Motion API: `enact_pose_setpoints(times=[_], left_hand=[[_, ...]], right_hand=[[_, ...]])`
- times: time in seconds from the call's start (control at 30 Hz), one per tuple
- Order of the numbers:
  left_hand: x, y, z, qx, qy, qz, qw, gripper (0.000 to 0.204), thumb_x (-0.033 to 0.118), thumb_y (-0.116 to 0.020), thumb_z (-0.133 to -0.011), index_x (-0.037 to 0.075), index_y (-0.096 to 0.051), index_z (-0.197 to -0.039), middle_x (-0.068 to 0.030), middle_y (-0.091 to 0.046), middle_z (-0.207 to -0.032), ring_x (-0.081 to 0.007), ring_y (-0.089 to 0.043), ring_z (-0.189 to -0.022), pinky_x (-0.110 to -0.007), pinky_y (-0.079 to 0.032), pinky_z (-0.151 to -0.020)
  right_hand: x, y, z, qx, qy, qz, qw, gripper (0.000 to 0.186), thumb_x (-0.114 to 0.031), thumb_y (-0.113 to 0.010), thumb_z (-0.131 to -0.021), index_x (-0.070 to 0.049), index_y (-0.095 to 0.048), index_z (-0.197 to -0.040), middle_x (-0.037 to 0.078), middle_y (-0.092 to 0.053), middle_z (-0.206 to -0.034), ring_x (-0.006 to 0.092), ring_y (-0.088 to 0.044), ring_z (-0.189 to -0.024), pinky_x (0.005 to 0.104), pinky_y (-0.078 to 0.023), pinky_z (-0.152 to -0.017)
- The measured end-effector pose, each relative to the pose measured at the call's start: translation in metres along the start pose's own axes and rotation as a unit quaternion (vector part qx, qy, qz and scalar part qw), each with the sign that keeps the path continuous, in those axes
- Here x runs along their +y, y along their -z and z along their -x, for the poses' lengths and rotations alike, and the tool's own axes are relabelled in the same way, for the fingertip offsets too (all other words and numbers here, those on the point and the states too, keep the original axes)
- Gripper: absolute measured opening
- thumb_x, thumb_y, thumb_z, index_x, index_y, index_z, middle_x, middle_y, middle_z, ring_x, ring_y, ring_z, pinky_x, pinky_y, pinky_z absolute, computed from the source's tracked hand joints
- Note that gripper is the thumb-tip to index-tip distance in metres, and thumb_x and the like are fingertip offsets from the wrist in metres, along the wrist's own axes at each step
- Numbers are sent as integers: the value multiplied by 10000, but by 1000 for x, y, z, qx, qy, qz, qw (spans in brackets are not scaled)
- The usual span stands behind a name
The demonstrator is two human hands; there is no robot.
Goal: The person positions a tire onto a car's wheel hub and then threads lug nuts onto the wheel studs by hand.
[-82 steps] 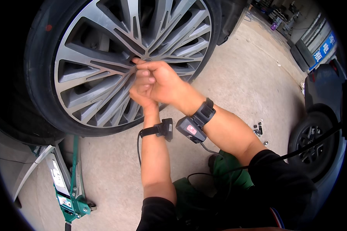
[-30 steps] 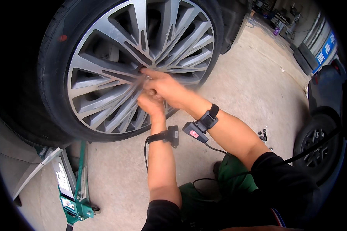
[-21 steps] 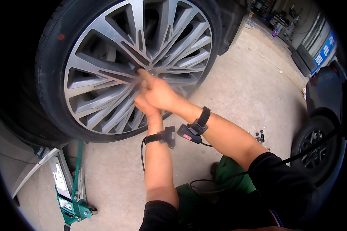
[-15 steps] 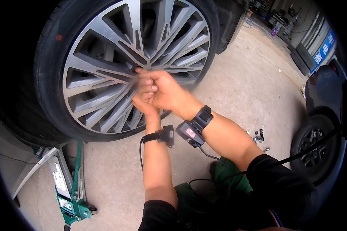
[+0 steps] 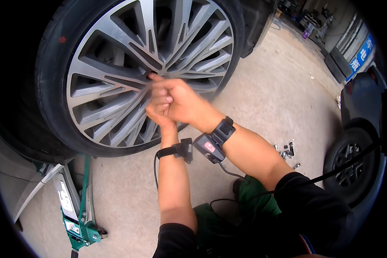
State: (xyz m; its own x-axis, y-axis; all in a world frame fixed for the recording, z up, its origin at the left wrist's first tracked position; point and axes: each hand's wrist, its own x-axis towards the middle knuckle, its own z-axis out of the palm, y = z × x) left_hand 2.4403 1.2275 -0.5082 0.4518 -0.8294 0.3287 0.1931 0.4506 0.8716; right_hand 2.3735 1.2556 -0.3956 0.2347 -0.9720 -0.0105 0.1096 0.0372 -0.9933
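A large multi-spoke silver and grey car wheel (image 5: 112, 79) with a black tyre (image 5: 51, 90) fills the upper left. My right hand (image 5: 180, 99) is at the wheel's hub, its index finger reaching to a recess beside the centre cap. The other fingers are curled in; whatever they may hold is hidden. My left hand (image 5: 160, 115) is just below and behind the right one, close against the lower spokes. Its fingers are mostly covered by the right hand. Both wrists carry strapped black devices with cables.
A green and grey floor jack (image 5: 73, 210) stands at lower left, beneath the car. Several metal nuts or sockets (image 5: 288, 150) lie on the concrete floor to the right. Beyond them is another car's wheel (image 5: 346, 167). A loose tyre (image 5: 337, 66) leans near a blue sign (image 5: 360, 58).
In the picture, the wheel has shifted slightly left and turned a little. Both hands have moved slightly left with it and keep their grouping at the hub.
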Motion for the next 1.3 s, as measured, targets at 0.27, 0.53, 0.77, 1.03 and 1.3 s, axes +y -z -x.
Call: enact_pose_setpoints(times=[0.27, 0.53, 0.77, 1.03, 1.3], left_hand=[[8, -3, 0, 22, -95, -277, 956, 170, 97, -777, -796, -7, -688, -695, -15, -696, -658, -69, -611, -605, -300, -458, -515], [4, -3, -2, 23, -74, -300, 951, 163, 123, -784, -794, -9, -708, -734, -55, -709, -655, -68, -606, -609, -314, -464, -528], [3, -1, -1, 4, -49, -356, 933, 150, 259, -751, -828, 120, -718, -876, -101, -725, -745, -264, -716, -643, -352, -517, -547], [-7, 0, 2, -1, 10, -2, 1000, 166, 189, -724, -843, 39, -719, -914, -95, -742, -764, -214, -707, -659, -326, -528, -581], [7, 1, 0, -13, -83, -366, 927, 168, 226, -740, -852, 59, -723, -856, -110, -740, -767, -256, -718, -674, -349, -520, -576]], right_hand=[[-14, 1, 16, 90, 172, 653, 732, 636, -183, -603, -855, -97, -494, -1475, 200, -729, -827, 305, -732, -732, 416, -560, -610], [-5, 3, 12, 117, 238, 684, 679, 650, -220, -641, -837, -91, -508, -1461, 133, -713, -776, 302, -713, -655, 414, -552, -561], [-8, -1, 9, 99, 176, 660, 724, 617, -145, -621, -842, -80, -525, -1449, 133, -711, -796, 275, -711, -654, 402, -545, -577], [-4, 0, 2, 9, 49, 47, 998, 704, -44, -542, -860, -105, -377, -1541, 74, -601, -790, 156, -532, -592, 294, -420, -539], [-19, -5, 14, 72, 117, 614, 777, 654, -115, -576, -827, -58, -485, -1473, 174, -719, -832, 321, -702, -720, 423, -535, -629]])
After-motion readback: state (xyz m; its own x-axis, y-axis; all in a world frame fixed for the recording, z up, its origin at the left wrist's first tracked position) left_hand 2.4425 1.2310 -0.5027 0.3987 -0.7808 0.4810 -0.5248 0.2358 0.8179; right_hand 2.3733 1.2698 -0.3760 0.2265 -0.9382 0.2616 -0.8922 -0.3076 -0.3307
